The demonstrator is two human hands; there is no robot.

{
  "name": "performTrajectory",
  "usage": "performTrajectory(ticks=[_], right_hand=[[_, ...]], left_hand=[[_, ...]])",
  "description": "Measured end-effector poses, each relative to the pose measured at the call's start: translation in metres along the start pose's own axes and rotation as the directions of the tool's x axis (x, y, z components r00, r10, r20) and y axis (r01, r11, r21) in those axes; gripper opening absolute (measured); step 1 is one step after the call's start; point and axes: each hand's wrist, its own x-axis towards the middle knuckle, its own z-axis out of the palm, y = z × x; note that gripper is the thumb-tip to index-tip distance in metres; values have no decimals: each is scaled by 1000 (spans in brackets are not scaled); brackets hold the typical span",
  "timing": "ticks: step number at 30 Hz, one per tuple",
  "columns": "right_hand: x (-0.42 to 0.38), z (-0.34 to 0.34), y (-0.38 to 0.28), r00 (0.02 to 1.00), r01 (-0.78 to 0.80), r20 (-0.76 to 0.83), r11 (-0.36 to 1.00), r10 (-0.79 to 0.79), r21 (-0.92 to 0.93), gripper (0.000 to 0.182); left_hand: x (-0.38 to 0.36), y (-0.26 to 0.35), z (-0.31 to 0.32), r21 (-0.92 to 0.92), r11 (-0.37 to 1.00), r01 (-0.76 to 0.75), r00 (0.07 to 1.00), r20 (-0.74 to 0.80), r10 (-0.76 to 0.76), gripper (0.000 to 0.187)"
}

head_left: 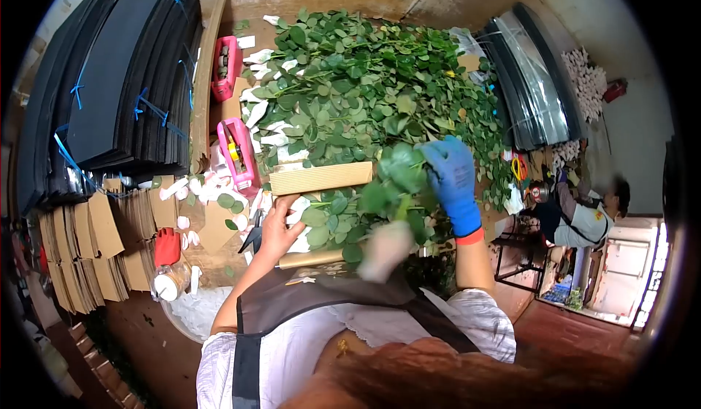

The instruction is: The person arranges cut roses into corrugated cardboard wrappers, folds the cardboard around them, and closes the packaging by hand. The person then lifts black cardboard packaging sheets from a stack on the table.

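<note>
My left hand (279, 226) is bare and sits at the lower left end of a corrugated cardboard strip (321, 178). Its thumb is apart from the fingers, close to white-wrapped flower heads (299, 206). In a blue glove with a red cuff, my right hand (450, 172) is closed around a leafy rose stem (400, 172). That stem hangs tilted over the bench, blurred by motion, with a pale wrapped head (387, 252) at its lower end near my apron. More cut stems with green leaves (350, 80) lie heaped beyond the strip.
Two pink tape dispensers (237, 153) stand left of the heap. Black sheets (139, 73) tied with blue string are stacked far left, above folded cardboard (84, 241). A red glove (167, 245) and a jar (171, 283) lie nearer. Another person (584, 215) is at right.
</note>
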Motion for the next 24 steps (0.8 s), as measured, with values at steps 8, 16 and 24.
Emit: performTrajectory(ticks=[8,16,24], right_hand=[[-60,24,-61,834,-179,517,981,194,-79,36],[-42,22,-102,979,-176,136,960,149,216,45],[-14,145,-141,663,-313,726,949,185,44,43]], left_hand=[[2,-4,-1,11,993,-116,992,47,116,60],[1,-15,3,175,957,-230,973,8,232,58],[1,-17,6,156,985,-73,997,7,73,63]])
